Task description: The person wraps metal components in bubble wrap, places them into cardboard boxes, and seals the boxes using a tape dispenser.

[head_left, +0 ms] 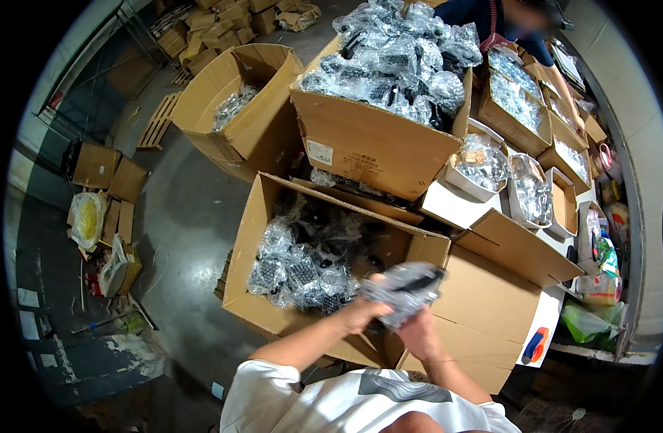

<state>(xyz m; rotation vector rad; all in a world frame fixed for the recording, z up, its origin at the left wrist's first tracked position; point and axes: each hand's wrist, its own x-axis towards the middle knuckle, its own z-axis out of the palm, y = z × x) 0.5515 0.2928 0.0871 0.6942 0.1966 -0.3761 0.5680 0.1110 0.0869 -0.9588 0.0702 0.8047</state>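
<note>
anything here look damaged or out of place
Pale, ragged patches mark the dark surface at the lower left, as if its coating had flaked off. The plastic-wrapped item in the left hand and right hand is blurred, so I cannot judge its condition.

At centre I see a wrapped item (405, 290) in glossy plastic and a matt cardboard box (243, 267); at left, smooth, shiny floor (178, 238).

No wording is sharp enough to read. A white rectangular label (320, 151) with small dark print sits toward the left on the near wall of the large far carton (404, 148); right of it, dark printed lines (364, 160) stand directly on the brown cardboard.
</note>
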